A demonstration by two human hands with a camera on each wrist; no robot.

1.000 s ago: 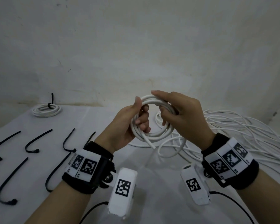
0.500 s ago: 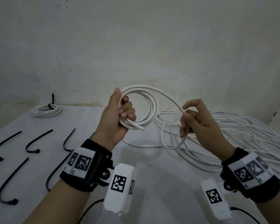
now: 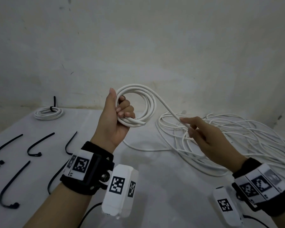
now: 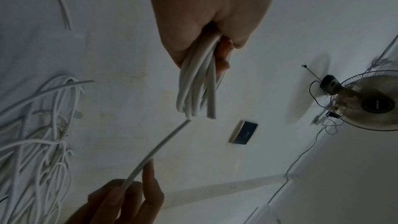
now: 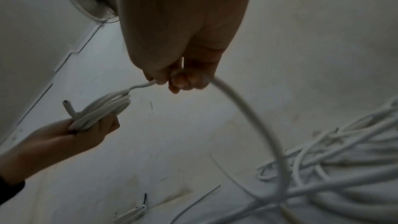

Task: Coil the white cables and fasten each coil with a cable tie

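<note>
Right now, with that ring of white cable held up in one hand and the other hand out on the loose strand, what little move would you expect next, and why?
Probably the right hand swings its strand back up to the left hand to lay one more loop. The coil is untied, and its cable runs through the right hand into the loose cable pile on the table, so there seems more to wind before reaching for a black cable tie.

light: dim, even | wrist views: darker, motion-blurred | edges: wide-angle bending

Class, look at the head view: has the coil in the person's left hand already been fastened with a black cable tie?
No: the coil gripped by the left hand shows only bare white loops.
</note>
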